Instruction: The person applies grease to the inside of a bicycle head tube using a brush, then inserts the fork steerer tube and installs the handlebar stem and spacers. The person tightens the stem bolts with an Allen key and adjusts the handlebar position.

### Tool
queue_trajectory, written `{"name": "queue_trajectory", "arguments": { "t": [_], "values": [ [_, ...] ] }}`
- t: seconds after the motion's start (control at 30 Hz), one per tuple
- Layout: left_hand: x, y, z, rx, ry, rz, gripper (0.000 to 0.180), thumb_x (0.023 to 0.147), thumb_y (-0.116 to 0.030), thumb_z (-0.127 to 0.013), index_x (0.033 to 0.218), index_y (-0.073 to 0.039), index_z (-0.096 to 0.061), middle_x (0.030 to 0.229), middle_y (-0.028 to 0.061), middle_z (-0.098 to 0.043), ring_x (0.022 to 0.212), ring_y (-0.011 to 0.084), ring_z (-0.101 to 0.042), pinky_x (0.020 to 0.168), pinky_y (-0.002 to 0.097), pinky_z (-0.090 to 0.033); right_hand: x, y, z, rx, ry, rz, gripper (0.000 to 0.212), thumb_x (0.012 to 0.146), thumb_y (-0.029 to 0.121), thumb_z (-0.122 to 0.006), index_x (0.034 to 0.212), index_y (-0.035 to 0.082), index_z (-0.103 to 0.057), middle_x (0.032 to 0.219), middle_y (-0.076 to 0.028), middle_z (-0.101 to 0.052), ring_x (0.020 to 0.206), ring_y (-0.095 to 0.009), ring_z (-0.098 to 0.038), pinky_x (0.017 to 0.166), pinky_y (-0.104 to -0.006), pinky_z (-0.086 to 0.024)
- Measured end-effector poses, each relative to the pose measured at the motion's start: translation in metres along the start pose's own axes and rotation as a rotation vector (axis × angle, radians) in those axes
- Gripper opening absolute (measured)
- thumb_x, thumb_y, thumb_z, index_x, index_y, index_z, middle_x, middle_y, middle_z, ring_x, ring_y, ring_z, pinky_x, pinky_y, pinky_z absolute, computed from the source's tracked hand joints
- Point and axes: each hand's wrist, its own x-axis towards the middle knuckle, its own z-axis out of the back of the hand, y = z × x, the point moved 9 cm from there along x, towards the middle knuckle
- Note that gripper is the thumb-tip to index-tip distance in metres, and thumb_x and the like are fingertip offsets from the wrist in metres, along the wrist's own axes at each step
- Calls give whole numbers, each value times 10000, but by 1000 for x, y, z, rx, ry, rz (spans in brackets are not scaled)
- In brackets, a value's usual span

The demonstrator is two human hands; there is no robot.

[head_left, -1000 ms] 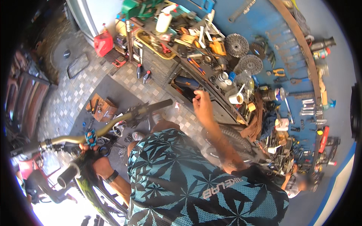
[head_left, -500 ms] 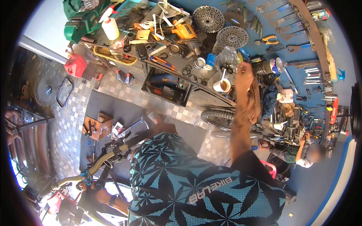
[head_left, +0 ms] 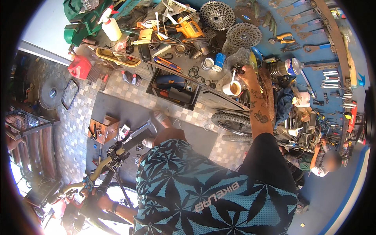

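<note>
Newly arrived over the tabletop (head_left: pixel 186 62), the right hand (head_left: pixel 247 75), fingers bent, has a white cup (head_left: pixel 231 89) there within reach; its grip is unclear, as with the left hand (head_left: pixel 102 202) near the handlebar (head_left: pixel 102 166).

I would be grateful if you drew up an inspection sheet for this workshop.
Surface: workbench crowded, bare patches showing; a drawer below stands open, things inside.
Things at the hands: gold handlebar; white cup of brown liquid near the bench edge.
Clutter: spray bottle, yellow power tool, blue can.
Hands: right hand beside the cup; left hand near the handlebar; whether either grips anything is unclear.
Cables: none clearly told apart amid the clutter.
Surroundings: tiled floor, red jug, fan, wall-hung wrenches; another person at lower right.
</note>
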Motion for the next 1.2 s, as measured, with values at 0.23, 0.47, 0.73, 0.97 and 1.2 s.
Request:
{"name": "queue_trajectory", "arguments": {
  "t": [0.23, 0.47, 0.73, 0.97, 1.2],
  "values": [
    [3, -1, 3, -3, 20, -8, 344, 1013, -223, -570, 1288, -23, -625, 1084, 155, -726, 1039, 265, -681, 761, 394, -551, -9, -35, 39, 479, -261, -230, 538, 837, 249, -823, 1300, 23, -669, 1225, -137, -676, 1075, -263, -686, 965, -386, -563],
    [7, -1, 13, 2, 20, -9, 332, 1003, -223, -578, 1266, -28, -636, 1062, 150, -726, 1018, 270, -684, 759, 400, -552, -45, 24, 150, 1773, -221, 172, 514, 1034, 293, -606, 1418, -47, -573, 1280, -138, -659, 1082, -192, -642, 992, -326, -534],
    [14, 6, 20, 8, 45, 11, 318, 992, -223, -587, 1240, -33, -648, 1037, 144, -727, 994, 276, -688, 757, 408, -552, -86, 129, 210, 2067, -82, 376, 596, 1039, 344, -590, 1451, -83, -528, 1297, -223, -665, 1030, -221, -622, 987, -339, -522],
    [-2, 11, 9, -76, 130, 40, 306, 983, -223, -594, 1217, -37, -658, 1015, 140, -728, 974, 281, -691, 755, 414, -553, -137, 322, 189, 1957, 505, 613, 617, 1052, 372, -586, 1472, -73, -510, 1285, -215, -663, 990, -222, -619, 905, -347, -518],
    [-16, 13, -44, -418, 267, 74, 294, 973, -223, -602, 1195, -42, -668, 993, 135, -729, 953, 286, -694, 754, 421, -553, -357, 625, 124, 1287, 764, 1102, 435, 963, 152, -724, 1368, 13, -650, 1269, -85, -679, 1042, -157, -639, 987, -336, -526]
  ]
}}
